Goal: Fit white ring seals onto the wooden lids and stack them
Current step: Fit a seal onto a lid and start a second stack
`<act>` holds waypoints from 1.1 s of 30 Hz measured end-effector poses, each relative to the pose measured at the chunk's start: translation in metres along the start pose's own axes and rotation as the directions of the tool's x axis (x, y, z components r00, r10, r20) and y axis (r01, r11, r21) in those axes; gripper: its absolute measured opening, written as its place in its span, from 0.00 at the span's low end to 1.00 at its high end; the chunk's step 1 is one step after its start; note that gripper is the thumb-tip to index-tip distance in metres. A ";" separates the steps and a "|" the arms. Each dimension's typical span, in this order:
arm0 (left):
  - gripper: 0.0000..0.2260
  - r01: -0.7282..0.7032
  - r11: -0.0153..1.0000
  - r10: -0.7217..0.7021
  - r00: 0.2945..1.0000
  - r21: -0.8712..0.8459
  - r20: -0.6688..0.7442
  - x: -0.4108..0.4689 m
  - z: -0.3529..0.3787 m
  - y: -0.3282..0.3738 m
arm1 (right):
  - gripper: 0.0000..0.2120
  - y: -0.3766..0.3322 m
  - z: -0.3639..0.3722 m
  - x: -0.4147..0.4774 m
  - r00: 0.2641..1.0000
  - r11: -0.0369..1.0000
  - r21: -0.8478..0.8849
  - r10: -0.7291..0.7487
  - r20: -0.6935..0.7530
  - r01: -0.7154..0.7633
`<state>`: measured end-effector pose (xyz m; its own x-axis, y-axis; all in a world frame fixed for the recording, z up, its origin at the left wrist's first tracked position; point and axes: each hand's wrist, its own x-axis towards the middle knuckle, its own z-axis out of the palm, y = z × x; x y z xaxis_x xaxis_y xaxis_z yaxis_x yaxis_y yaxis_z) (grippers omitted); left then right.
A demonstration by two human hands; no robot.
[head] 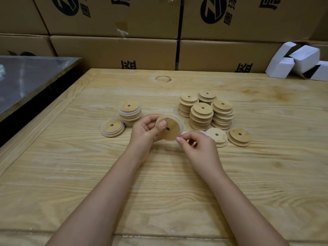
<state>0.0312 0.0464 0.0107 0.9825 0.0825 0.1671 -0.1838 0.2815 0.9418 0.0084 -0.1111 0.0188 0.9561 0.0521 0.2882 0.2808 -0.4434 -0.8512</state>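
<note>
Forearms point(99, 201) cut off at the near edge, left hand point(145, 130) grips a lid point(171, 129) mid-bench, thumb on its face, right hand point(198, 148) pinches the ring point(184, 133), half hidden behind it, over the wooden bench point(88, 174), cartons point(113, 50) walled behind.

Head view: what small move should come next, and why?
Probably the right hand should stretch the white ring seal over the lower edge of the lid: the left hand grips it, the seal hugs its upper rim, and the right hand pinches the loose part.
</note>
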 end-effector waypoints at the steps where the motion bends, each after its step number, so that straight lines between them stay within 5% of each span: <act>1: 0.12 0.000 1.000 0.000 1.000 0.000 0.002 0.000 0.000 0.001 | 0.05 0.000 0.001 0.000 1.000 1.000 0.002 -0.003 -0.014 0.003; 7: 0.10 -0.003 0.999 0.005 1.000 0.047 -0.029 -0.001 0.001 0.001 | 0.05 -0.002 0.000 -0.001 0.994 0.998 0.060 0.014 -0.105 -0.008; 18: 0.07 -0.022 0.999 0.022 1.000 0.040 -0.013 -0.002 0.004 0.000 | 0.07 0.000 0.000 0.002 0.991 0.941 0.316 0.134 -0.025 -0.120; 26: 0.12 0.045 0.999 -0.044 0.999 0.028 -0.019 -0.001 0.003 0.000 | 0.06 -0.001 0.000 0.002 0.992 0.936 0.329 0.127 0.020 -0.127; 33: 0.02 0.114 0.993 -0.112 0.992 0.032 -0.060 -0.002 0.007 0.000 | 0.08 -0.002 0.002 0.003 0.993 0.955 0.279 0.114 -0.019 -0.105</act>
<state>0.0290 0.0400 0.0127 0.9932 0.1081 0.0426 -0.0694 0.2580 0.9637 0.0109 -0.1087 0.0203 0.9802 -0.0158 0.1972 0.1913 -0.1795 -0.9650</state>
